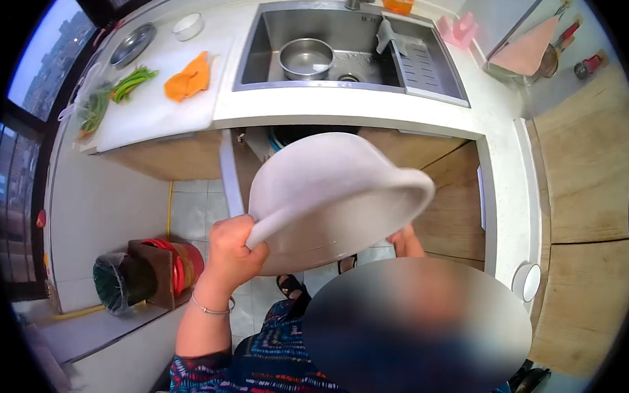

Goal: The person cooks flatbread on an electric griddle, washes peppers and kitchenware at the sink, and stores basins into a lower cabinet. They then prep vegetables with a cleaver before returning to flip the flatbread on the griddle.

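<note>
A large white basin [322, 176] is tilted in front of the open cabinet below the sink. My left hand [235, 246] grips its rim at the lower left, with the fingers wrapped round the edge. At the basin's lower right side, my right hand [404, 239] shows only in part; its fingers are mostly hidden behind the basin, and a blurred oval covers the area below it. The basin hides part of the cabinet's inside.
Behind the basin, a metal bowl [307, 59] sits in the steel sink [246, 80]. Green vegetables [133, 84] and an orange cloth-like item [188, 79] lie on a white board [147, 125]. A cabinet door [233, 173] stands open. Bins [124, 283] stand lower left.
</note>
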Available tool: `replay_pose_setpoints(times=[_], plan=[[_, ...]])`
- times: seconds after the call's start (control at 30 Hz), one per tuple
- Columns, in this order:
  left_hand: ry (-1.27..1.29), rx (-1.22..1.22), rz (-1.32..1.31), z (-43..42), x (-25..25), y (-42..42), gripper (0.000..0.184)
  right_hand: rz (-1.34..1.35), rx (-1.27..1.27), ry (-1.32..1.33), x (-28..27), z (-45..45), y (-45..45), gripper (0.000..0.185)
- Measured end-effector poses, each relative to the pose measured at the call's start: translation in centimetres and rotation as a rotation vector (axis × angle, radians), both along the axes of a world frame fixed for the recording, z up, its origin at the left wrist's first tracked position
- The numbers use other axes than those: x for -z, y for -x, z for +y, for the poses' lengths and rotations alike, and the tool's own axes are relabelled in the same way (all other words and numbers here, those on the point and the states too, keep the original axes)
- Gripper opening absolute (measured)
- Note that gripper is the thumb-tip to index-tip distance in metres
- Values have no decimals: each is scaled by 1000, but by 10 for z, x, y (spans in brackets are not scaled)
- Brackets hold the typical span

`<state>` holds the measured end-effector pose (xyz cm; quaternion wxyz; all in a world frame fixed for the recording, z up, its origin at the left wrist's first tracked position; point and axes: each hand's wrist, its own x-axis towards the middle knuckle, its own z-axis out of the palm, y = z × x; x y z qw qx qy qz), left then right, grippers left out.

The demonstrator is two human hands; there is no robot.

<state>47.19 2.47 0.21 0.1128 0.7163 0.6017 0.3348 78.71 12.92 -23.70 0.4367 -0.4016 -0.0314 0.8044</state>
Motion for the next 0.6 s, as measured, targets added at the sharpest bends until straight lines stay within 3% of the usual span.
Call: replay_pose_setpoints(times=[0.03,0.17,0.27,0.3,0.37,0.5,0.6], plan=[[40,-75,-62,7,13,-8,7,-134,52,-24,-3,22,-13,34],[198,-320,-139,17,46,-28,6,-262,192,-68,-28,106,-34,36],[373,-388,-194,5,81,-28,5,-119,224,-156,-27,161,-25,28],[466,-403,-98,5,79,-31,6,-115,192,-144,-28,171,-20,28],[505,-450,-83,3,88,-36,7,-26,386,75,-35,184,-13,20],[576,-545,-110,-5,117,-25,9,-1,349,-74,-46,177,-4,14],[589,-608,-183,-11,137,-12,11,32,206,-123,-23,172,-28,11]])
